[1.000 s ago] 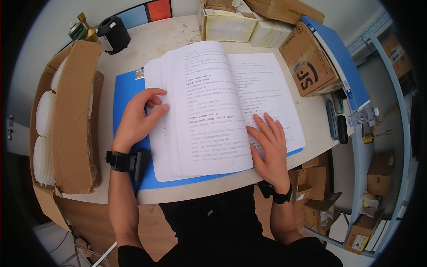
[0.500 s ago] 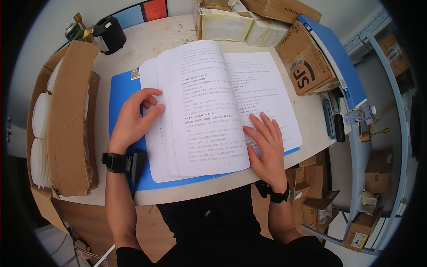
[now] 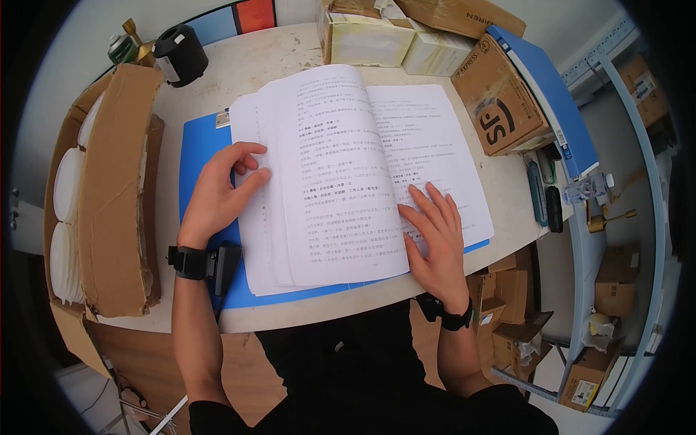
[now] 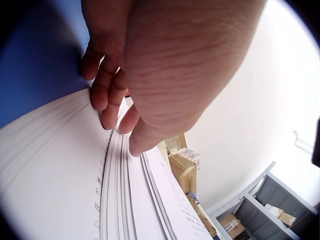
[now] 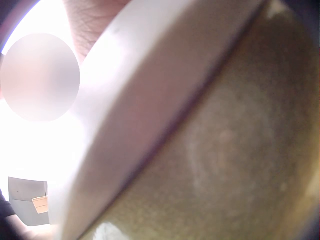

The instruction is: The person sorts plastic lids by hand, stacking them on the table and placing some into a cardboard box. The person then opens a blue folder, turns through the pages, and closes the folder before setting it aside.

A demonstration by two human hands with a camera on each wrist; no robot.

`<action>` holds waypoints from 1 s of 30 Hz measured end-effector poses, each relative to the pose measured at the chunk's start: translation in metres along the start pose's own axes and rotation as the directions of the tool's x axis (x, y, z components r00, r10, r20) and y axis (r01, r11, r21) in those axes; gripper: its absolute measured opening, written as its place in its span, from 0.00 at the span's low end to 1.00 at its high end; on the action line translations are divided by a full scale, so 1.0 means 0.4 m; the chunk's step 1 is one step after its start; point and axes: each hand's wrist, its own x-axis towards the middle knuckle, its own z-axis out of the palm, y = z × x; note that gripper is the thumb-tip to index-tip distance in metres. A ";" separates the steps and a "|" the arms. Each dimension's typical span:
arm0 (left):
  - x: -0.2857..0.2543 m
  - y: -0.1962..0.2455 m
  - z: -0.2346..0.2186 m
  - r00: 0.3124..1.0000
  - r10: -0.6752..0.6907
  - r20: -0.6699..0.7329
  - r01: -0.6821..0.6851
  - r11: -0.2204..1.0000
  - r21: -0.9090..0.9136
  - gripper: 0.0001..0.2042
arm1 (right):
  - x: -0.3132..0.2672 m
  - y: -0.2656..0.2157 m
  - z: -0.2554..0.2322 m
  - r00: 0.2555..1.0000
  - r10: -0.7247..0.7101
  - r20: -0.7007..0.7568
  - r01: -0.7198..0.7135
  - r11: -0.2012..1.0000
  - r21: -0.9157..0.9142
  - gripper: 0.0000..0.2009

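Observation:
A thick stack of printed pages [image 3: 341,210] lies open on a blue clipboard [image 3: 199,156], its left side bulging up. My left hand [image 3: 220,190] is at the left edge of the raised pages, fingers loosely bent and thumb apart from them. In the left wrist view the fingertips [image 4: 109,120] and thumb touch the fanned page edges [image 4: 120,190]. On the lower right of the spread rests my right hand [image 3: 435,239], its fingers extended over the print. The right wrist view is mostly filled by a blurred pale edge, with a sliver of palm at the top.
A long cardboard box [image 3: 119,196] with white round lids stands left, near a black cylinder [image 3: 181,56]. Cartons [image 3: 370,40] line the back. A brown box [image 3: 500,101] and a blue binder [image 3: 544,94] stand at the right, with a metal shelf [image 3: 580,254] beyond.
The head view shifts slightly. Both hands keep their places on the pages, and the spread stays the same.

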 end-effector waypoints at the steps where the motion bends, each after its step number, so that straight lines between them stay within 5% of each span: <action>1: 0.000 0.000 0.000 1.000 0.003 0.001 -0.003 1.000 0.005 0.14 | 0.000 -0.001 0.000 1.000 0.000 -0.001 0.000 1.000 0.001 0.18; 6: 0.002 -0.001 0.001 1.000 0.013 -0.008 -0.013 1.000 0.005 0.14 | -0.003 0.003 -0.004 1.000 0.001 -0.020 0.000 0.999 0.041 0.16; 11: 0.000 -0.011 0.003 1.000 0.010 -0.020 -0.010 1.000 0.023 0.16 | -0.019 -0.025 0.004 0.997 0.057 -0.059 -0.037 0.952 0.304 0.14; 14: 0.004 -0.037 0.013 0.991 0.120 -0.062 -0.115 0.990 0.077 0.16 | -0.036 -0.035 0.022 0.997 0.071 -0.030 -0.055 0.924 0.378 0.19; 21: -0.003 -0.021 0.008 0.999 0.024 -0.032 -0.023 0.998 0.052 0.18 | -0.048 0.019 0.029 0.999 0.035 0.039 -0.045 0.956 0.291 0.26; 30: -0.006 -0.017 0.005 1.000 0.005 -0.024 -0.003 0.997 0.073 0.19 | -0.030 -0.069 0.024 0.990 -0.083 0.115 0.070 0.991 0.112 0.36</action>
